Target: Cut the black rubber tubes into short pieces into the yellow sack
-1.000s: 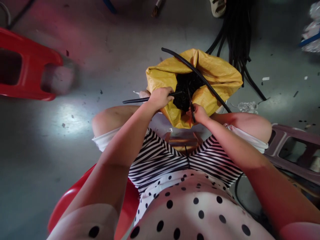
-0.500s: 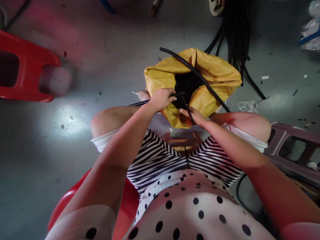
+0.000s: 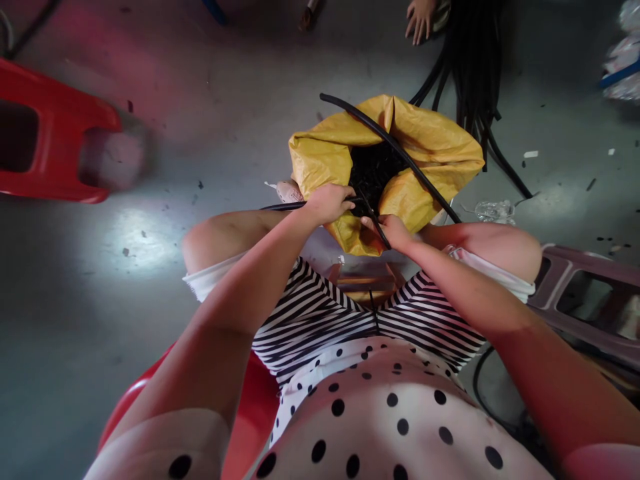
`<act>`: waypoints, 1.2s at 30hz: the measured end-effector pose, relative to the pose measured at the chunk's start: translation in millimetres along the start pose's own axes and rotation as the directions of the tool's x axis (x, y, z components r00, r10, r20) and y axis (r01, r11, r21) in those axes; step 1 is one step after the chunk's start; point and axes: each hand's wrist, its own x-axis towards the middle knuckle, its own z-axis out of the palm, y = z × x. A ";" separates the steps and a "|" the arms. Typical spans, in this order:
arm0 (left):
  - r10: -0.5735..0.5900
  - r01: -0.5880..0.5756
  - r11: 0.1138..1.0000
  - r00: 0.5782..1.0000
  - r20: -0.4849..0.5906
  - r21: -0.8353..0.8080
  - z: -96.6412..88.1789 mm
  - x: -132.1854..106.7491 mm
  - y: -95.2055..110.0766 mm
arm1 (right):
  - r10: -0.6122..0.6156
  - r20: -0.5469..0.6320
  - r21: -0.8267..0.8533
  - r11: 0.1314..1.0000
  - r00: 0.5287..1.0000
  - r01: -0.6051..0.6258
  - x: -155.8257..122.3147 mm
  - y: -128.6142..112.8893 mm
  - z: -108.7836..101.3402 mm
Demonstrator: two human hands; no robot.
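My left hand (image 3: 330, 202) is closed round a thin black tube (image 3: 283, 207), whose short end sticks out past the fingers over the bag's mouth. My right hand (image 3: 396, 233) grips what looks like a pair of black scissors (image 3: 376, 225); their blades point away from me and meet the tube's end. Beneath both hands stands a yellow woven bag (image 3: 440, 147) with its rim folded outward. Many short black pieces (image 3: 375, 167) lie inside it. Another long black tube (image 3: 400, 152) rests across the bag's rim, running down to my right knee.
A bundle of long black tubes (image 3: 473, 67) lies at the upper right, beside another person's hand (image 3: 421, 19). Red stool (image 3: 65, 140) at left, brownish stool (image 3: 595, 273) at right. Clear plastic (image 3: 495, 212) and scraps lie on the floor.
My left hand has shifted slightly down and right with the tube, bringing its end against the blades. My right hand stays nearly still. Another person's hand has come into view at the top.
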 end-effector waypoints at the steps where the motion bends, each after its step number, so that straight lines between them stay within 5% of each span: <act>1: -0.011 0.011 1.000 1.000 0.006 0.002 -0.5 0.1 0.0 | -0.007 -0.010 -0.004 1.000 1.000 0.007 0.0 0.3 0.4; 7: -0.058 0.058 0.998 0.997 0.045 0.012 -5.8 -0.1 4.3 | 0.014 -0.096 0.102 0.995 0.995 -0.005 -0.3 -1.3 -2.5; 12: 0.117 -0.114 0.993 0.984 0.132 -0.033 3.3 -4.5 19.6 | 0.040 -0.046 0.476 0.879 0.998 -0.013 0.3 -10.4 -9.0; 15: 0.163 -0.157 0.986 0.975 0.150 -0.048 7.2 -5.1 20.9 | 0.025 -0.102 0.541 0.840 0.994 0.034 5.5 -11.7 -12.6; 20: 0.023 -0.024 1.000 0.999 -0.023 -0.018 -7.1 -0.9 -2.8 | 0.056 -0.294 0.444 0.892 0.954 0.085 14.1 -1.6 -14.5; 26: -0.063 0.056 0.997 0.985 -0.163 -0.049 -24.3 -3.0 -12.9 | 0.019 -0.040 0.241 0.970 0.999 -0.009 4.6 6.0 -4.1; 36: 0.059 -0.064 0.997 0.992 -0.108 -0.042 -14.1 -0.8 -5.3 | 0.016 0.018 0.228 0.974 1.000 -0.019 0.8 -0.5 -7.2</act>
